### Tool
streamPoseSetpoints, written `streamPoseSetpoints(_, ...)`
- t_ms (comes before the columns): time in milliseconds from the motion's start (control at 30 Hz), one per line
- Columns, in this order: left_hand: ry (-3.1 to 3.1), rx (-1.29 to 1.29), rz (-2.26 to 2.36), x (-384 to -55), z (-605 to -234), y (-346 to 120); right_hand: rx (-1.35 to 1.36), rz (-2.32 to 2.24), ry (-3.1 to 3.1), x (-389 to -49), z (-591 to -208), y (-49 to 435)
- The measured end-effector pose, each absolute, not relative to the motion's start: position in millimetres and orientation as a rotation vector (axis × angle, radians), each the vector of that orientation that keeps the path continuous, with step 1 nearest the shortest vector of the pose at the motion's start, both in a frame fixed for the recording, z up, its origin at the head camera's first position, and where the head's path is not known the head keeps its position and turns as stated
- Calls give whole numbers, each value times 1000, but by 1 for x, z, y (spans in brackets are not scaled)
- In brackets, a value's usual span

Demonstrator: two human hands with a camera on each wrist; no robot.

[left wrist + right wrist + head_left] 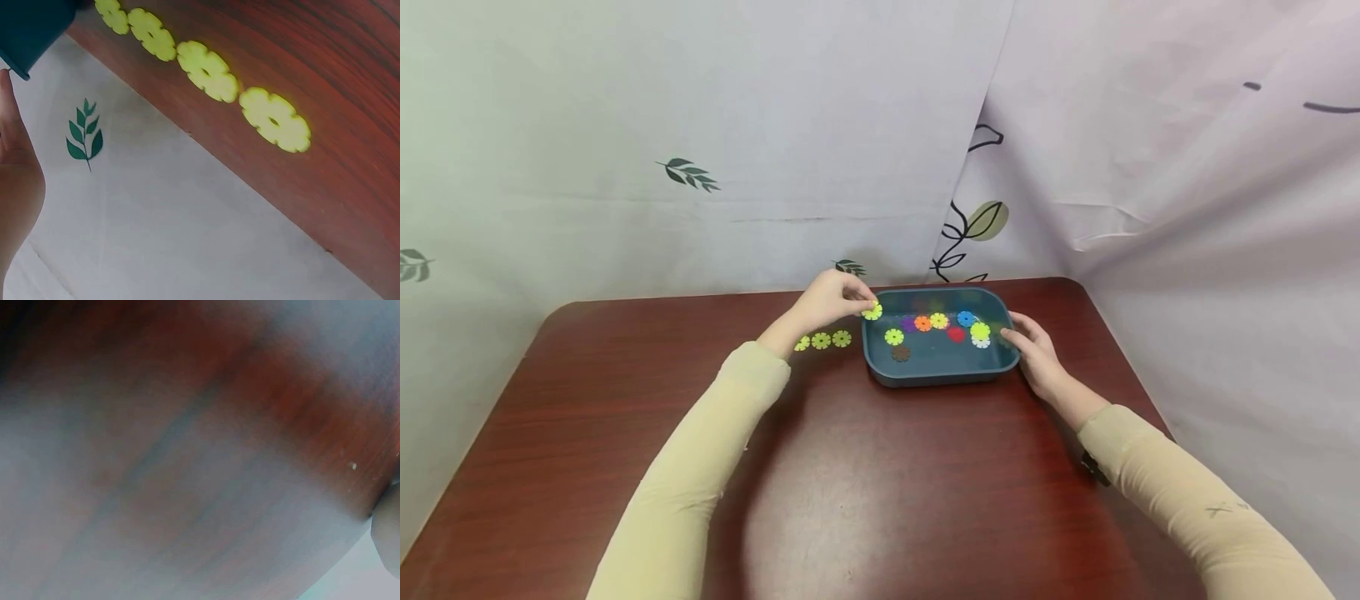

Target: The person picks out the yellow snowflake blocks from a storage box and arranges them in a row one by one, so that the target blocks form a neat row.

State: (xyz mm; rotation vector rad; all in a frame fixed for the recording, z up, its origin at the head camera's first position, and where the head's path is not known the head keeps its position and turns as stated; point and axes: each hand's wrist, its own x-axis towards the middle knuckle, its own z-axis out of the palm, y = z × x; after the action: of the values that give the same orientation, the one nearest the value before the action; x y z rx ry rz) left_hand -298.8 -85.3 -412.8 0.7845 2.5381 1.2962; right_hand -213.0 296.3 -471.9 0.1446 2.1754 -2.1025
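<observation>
My left hand (pixel 835 298) pinches a yellow-green snowflake-shaped disc (pixel 872 311) at the left rim of a dark blue-green tray (pixel 940 374). At the tray's right end, my right hand (pixel 1036 350) grips the rim, thumb over the edge. Inside lie flat notched discs: a brown disc (pixel 901 354), an orange disc (pixel 922 323), a red disc (pixel 956 334), a blue disc (pixel 966 318), and several others. Left of the tray, a row of yellow-green discs (pixel 822 340) lies on the table; my left wrist hides part of it. The left wrist view shows those yellow discs (pixel 207 72) side by side.
The brown wooden table (pixel 865 483) ends at a pale curtain (pixel 775 167) with leaf prints at the back. More curtain hangs along the right side. The right wrist view is mostly blurred tabletop.
</observation>
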Motion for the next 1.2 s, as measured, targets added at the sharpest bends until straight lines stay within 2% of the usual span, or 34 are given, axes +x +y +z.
streamPoseSetpoints(567,2577,695,1324,-294,-416,-122,143,-2069,2207,-213,-472,297)
streamPoseSetpoints(1200,2658,494,1376,-287,-425,-183,139,-2078,2212,-213,-472,296)
